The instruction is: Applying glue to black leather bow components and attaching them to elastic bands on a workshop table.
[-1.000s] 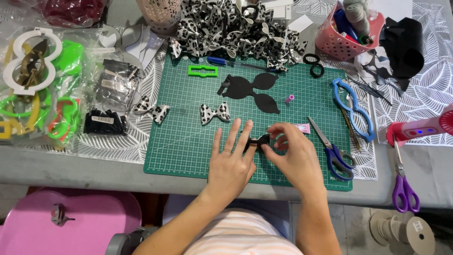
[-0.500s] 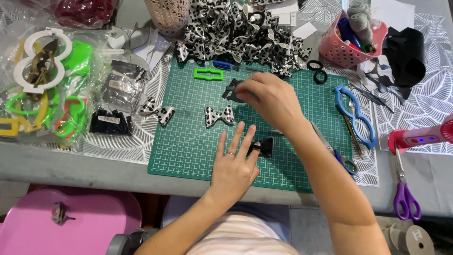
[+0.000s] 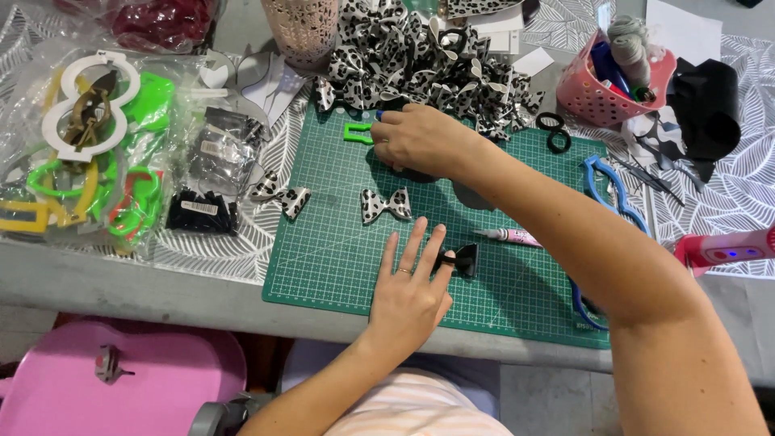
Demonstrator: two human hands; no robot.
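Surface: a green cutting mat (image 3: 323, 258) on a grey craft table crowded with supplies.
Left hand: the left hand (image 3: 410, 295) lies flat, fingers spread, its fingertips pressing on a small black bow piece (image 3: 462, 260) near the mat's front.
Right hand: the right hand (image 3: 416, 139) reaches across to the mat's far edge, fingers curled over a black cut-out; whether it grips cannot be told.
Nearby: a leopard-print bow (image 3: 385, 205) mid-mat, a glue pen (image 3: 510, 236), a pile of printed bows (image 3: 428, 56) behind.

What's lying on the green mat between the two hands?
A spotted bow lies on the green mat between the left hand and right hand, seen in the head view.
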